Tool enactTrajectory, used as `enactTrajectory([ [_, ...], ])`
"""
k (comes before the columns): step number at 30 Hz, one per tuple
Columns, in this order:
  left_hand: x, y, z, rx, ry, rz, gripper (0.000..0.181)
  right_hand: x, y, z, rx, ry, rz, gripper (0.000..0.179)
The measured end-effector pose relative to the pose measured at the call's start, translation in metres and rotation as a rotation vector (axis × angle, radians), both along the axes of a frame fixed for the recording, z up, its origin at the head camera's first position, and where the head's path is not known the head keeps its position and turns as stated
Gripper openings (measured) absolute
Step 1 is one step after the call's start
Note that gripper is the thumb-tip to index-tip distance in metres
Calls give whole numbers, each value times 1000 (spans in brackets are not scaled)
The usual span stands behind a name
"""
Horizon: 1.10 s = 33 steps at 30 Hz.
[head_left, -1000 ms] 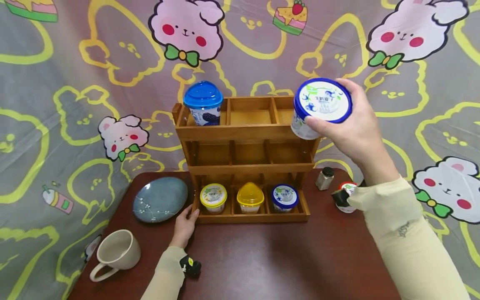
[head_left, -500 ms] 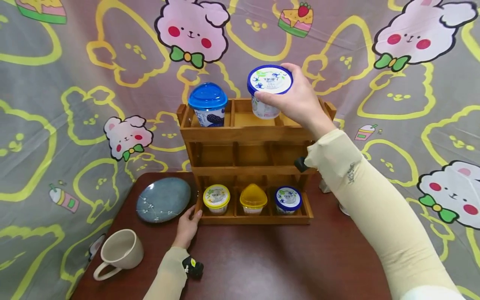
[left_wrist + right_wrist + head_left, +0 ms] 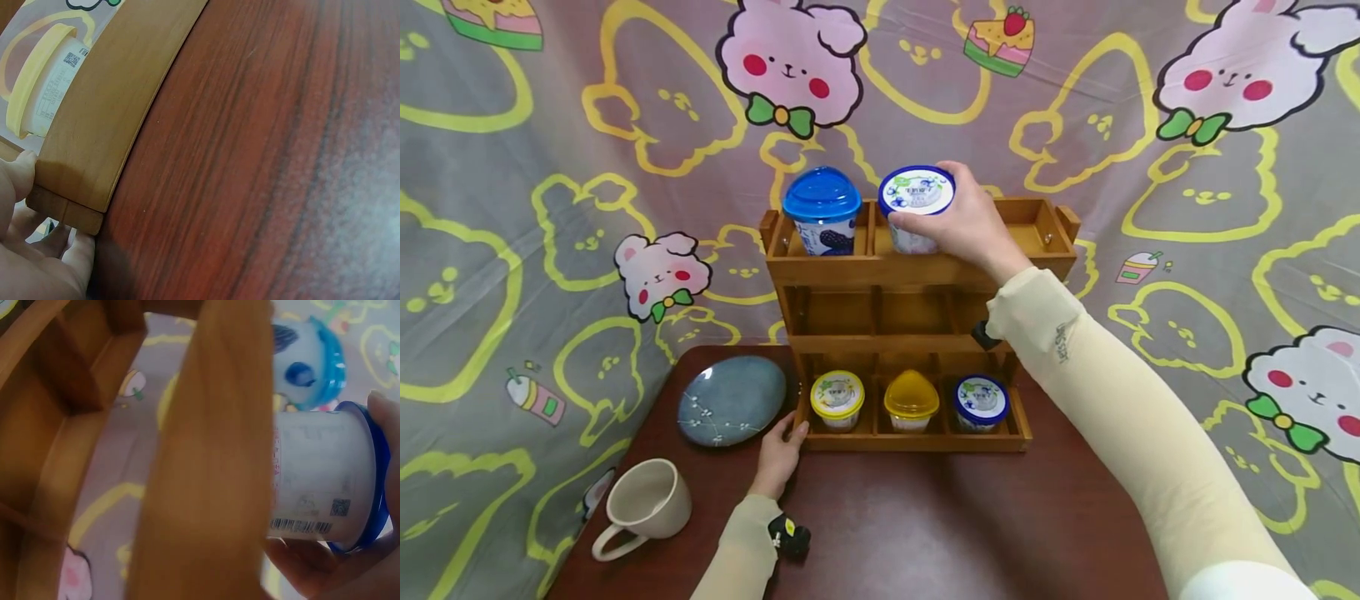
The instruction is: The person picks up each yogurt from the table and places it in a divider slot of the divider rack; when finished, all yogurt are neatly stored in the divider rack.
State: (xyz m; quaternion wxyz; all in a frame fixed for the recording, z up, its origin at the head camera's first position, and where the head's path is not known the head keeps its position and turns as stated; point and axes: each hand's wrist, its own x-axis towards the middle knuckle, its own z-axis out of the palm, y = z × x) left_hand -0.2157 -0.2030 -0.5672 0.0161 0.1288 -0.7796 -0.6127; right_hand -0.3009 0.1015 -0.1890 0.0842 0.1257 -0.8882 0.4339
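Note:
My right hand (image 3: 976, 223) grips a white tub with a flat blue lid (image 3: 917, 192), thumb on the near side of the lid. The tub's lower part is inside the top tier's middle compartment, behind the front board of the wooden shelf (image 3: 850, 271). To its left stands a cup with a domed blue lid (image 3: 822, 196) and a dark berry picture. My left hand (image 3: 778, 458) holds the shelf's bottom left corner; in the left wrist view its thumb (image 3: 24, 172) lies at the board and the fingers curl round the end.
The bottom tier holds a yellow-lidded tub (image 3: 838, 396), a yellow dome-lidded cup (image 3: 912, 396) and another blue-lidded tub (image 3: 981, 400). Left of the shelf lie a blue-grey plate (image 3: 733, 400) and a beige mug (image 3: 647, 500). A patterned cloth (image 3: 1112, 125) hangs behind.
My right hand has carried the blue-lidded tub leftward from the right of the shelf, then lowered it into the top tier's middle compartment. The left hand keeps its place at the shelf corner.

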Motion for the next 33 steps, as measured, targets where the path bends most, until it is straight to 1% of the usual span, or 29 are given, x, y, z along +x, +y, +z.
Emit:
enactTrajectory([
  [3,0,0,0,-3,-5,-4,56,-5,2,-7,28,4,-2,107],
  [7,1,1,0,2,-19,-3,57,-10,6,-16,60,-15,4,107],
  [10,2,2,0,12,-17,0,56,-12,8,-20,67,-33,-5,108],
  [13,2,2,1,10,-8,2,56,-12,10,-20,79,-35,-19,109],
  [17,2,2,2,-1,-6,4,57,-12,11,-20,92,-38,-18,109],
  [25,2,3,2,8,-10,5,56,-15,14,-19,69,-54,34,108],
  [33,3,3,2,4,-3,-2,57,-15,17,-18,76,-76,55,108],
])
